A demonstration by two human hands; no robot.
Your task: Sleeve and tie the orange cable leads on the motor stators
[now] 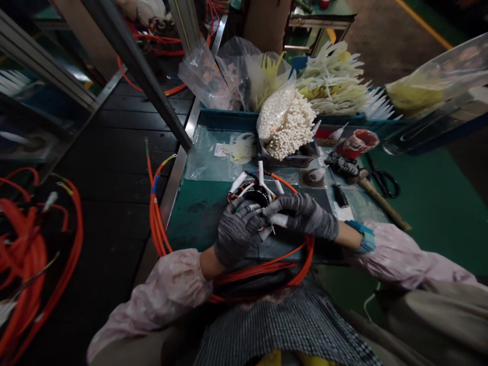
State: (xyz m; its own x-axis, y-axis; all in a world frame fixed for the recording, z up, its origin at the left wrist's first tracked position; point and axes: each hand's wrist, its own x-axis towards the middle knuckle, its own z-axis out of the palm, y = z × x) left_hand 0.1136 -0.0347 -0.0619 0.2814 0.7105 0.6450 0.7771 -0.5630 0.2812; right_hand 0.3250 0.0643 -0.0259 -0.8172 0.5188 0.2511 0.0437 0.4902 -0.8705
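Round black wire-wound ring [261, 194]: one o'clock from nearer left hand [237, 230]
Left hand: half-curled against ring, grip unclear
Right hand [305, 216]: ring's four o'clock, fingers bunched, hold unclear

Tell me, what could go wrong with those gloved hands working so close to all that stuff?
The orange cable loops just below the left hand and right hand, so a sleeve might catch it and tug the wired ring. With both hands crowded there, a thin lead could get bent. The bagged white sticks beyond might spill if knocked.
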